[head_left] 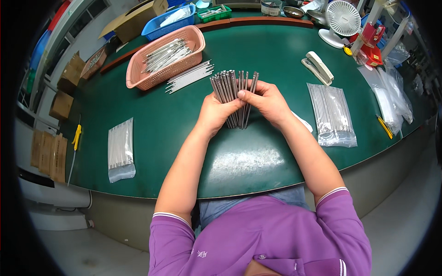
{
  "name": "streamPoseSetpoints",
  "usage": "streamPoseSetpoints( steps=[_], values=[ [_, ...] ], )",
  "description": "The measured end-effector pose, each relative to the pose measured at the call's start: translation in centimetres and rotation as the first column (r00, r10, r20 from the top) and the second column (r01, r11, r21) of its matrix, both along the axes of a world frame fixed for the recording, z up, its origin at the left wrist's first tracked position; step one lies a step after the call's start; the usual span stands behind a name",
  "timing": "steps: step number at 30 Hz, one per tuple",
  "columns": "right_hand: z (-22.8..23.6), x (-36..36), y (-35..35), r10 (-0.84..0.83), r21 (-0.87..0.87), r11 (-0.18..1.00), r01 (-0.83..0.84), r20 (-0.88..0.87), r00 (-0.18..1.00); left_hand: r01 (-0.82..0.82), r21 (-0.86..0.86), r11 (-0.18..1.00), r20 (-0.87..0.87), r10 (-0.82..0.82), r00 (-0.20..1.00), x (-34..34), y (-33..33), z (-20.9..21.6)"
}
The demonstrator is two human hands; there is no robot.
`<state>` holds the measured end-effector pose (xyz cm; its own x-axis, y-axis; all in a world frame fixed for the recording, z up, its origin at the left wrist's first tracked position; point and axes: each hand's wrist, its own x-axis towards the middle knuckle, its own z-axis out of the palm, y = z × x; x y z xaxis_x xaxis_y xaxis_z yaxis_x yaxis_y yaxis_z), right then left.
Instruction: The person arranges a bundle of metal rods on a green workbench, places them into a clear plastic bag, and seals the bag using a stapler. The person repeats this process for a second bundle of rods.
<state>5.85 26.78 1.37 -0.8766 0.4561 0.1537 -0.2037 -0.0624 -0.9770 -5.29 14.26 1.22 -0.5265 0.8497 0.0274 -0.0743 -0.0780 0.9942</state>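
Both my hands are closed around a fanned bundle of thin metal rods (225,87), held upright above the green table. My left hand (214,113) wraps the bundle's left side, its thumb across the front. With thumb and fingers, my right hand (264,101) pinches the rods on the right side. Just beyond, a row of loose rods (191,77) lies beside a pink basket (133,76) that holds more rods. Clear bags packed with rods lie on both sides: one bag (121,147) at left, a larger bag (331,115) at right.
A stapler (317,68) and a white fan (343,20) stand at the right, near plastic bags (391,99) and a yellow pen-like tool (385,127). A yellow-handled tool (77,137) lies at the left edge. Blue (169,20) and green bins (214,14) stand at the back.
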Motion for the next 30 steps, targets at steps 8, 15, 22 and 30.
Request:
streamPoseSetpoints(
  steps=[8,15,22,30],
  values=[
    [-0.1,0.0,-0.4,0.012,-0.036,0.999,-0.014,-0.05,0.999,0.046,-0.033,0.998,0.023,-0.046,0.999,-0.4,-0.4,0.0],
    [-0.7,-0.3,-0.2,-0.036,0.041,0.998,0.036,-0.002,0.999,0.108,0.027,0.994,0.009,-0.108,0.994,-0.6,-0.3,-0.7],
    [-0.8,-0.3,-0.4,-0.053,-0.004,0.999,0.053,-0.042,0.998,0.029,0.084,0.996,-0.061,-0.024,0.998,-0.2,0.2,-0.7],
    [-0.9,-0.8,-1.0,-0.125,-0.015,0.992,0.125,-0.035,0.992,0.026,0.083,0.996,0.071,-0.032,0.997,-0.5,0.4,-1.1]
  ],
)
